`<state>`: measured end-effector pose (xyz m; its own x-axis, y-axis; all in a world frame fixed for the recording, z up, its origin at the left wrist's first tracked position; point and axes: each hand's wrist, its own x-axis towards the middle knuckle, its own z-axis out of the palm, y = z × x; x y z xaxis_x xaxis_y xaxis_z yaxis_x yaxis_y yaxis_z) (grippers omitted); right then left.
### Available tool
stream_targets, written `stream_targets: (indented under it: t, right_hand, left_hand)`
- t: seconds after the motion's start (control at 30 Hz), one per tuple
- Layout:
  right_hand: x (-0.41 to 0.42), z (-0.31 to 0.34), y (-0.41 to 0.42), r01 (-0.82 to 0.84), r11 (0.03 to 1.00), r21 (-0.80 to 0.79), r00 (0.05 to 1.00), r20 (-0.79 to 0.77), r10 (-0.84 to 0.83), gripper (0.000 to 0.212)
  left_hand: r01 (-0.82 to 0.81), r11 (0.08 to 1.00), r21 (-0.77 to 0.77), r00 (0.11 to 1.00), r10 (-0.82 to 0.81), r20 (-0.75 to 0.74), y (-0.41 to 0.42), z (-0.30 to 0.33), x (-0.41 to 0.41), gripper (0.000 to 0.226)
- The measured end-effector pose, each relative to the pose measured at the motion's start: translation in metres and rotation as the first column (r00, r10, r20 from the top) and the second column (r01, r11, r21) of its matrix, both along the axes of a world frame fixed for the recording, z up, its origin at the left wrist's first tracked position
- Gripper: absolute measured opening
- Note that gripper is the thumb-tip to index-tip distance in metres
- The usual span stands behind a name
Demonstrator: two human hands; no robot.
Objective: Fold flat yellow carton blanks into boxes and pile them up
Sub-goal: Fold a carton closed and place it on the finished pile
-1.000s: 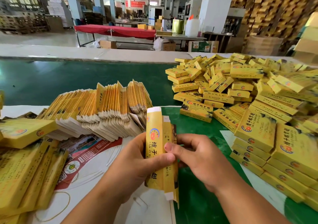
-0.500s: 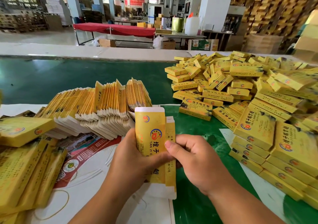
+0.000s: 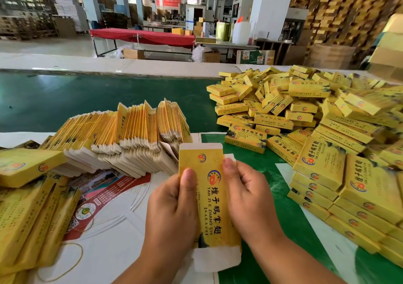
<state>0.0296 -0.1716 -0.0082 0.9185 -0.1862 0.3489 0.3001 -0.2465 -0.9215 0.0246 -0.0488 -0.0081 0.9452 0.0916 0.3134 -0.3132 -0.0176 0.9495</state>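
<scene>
Both hands [image 3: 209,205] grip one yellow carton blank [image 3: 210,198], thumbs on front.

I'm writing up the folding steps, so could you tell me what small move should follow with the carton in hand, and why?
Probably tuck the white top flap in to close that end. Both the left hand and right hand grip the yellow carton by its long edges with its printed face up, and its white flaps at top and bottom stick out unfolded, unlike the closed boxes piled to the right.
</scene>
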Motion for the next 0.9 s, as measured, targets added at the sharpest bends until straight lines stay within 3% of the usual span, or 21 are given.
stream_targets:
  t: [0.1,0.23,0.3,0.43,0.53,0.6,0.7,0.77,0.83,0.9]
  right_hand:
    - [0.000,0.003,0.000,0.019,1.000,-0.020,0.999,0.037,-0.018,0.055]
    - [0.002,0.004,-0.001,0.036,0.997,-0.073,0.994,0.104,-0.028,0.054]
    - [0.002,0.003,-0.002,0.057,0.992,-0.110,0.991,0.125,-0.043,0.054]
    - [0.002,0.004,-0.007,0.104,0.989,-0.109,0.987,0.130,-0.089,0.051]
    - [-0.002,0.005,-0.008,0.087,0.994,-0.066,0.984,0.162,-0.075,0.052]
    - [-0.006,0.006,-0.004,0.013,0.998,-0.061,0.986,0.168,-0.002,0.048]
    - [-0.013,0.008,0.002,-0.094,0.990,-0.104,0.973,0.202,0.114,0.034]
    - [-0.013,0.008,0.001,-0.108,0.982,-0.153,0.970,0.199,0.138,0.042]
    - [-0.011,0.008,-0.004,-0.054,0.980,-0.189,0.972,0.214,0.095,0.048]
    - [-0.008,0.009,-0.010,0.019,0.988,-0.154,0.973,0.229,0.017,0.038]
  left_hand:
    - [0.031,0.993,-0.111,0.999,-0.033,-0.016,-0.003,0.000,-0.003,0.041]
    - [0.001,0.992,-0.129,0.996,-0.012,-0.088,-0.003,-0.002,-0.002,0.045]
    - [0.012,0.999,-0.049,0.992,-0.018,-0.128,-0.002,-0.003,0.001,0.045]
    - [-0.076,0.963,0.258,0.994,0.094,-0.059,0.002,-0.010,0.005,0.041]
    - [0.077,0.957,0.278,0.994,-0.054,-0.090,0.000,-0.011,0.003,0.074]
    - [0.260,0.947,0.189,0.963,-0.240,-0.119,0.001,-0.009,0.002,0.081]
    - [0.477,0.877,-0.048,0.858,-0.477,-0.191,0.007,-0.003,0.004,0.058]
    - [0.519,0.810,-0.275,0.765,-0.583,-0.273,0.014,0.000,0.008,0.049]
    - [0.545,0.705,-0.454,0.653,-0.696,-0.298,0.021,0.000,0.011,0.058]
    - [0.554,0.617,-0.558,0.582,-0.767,-0.270,0.027,-0.001,0.016,0.065]
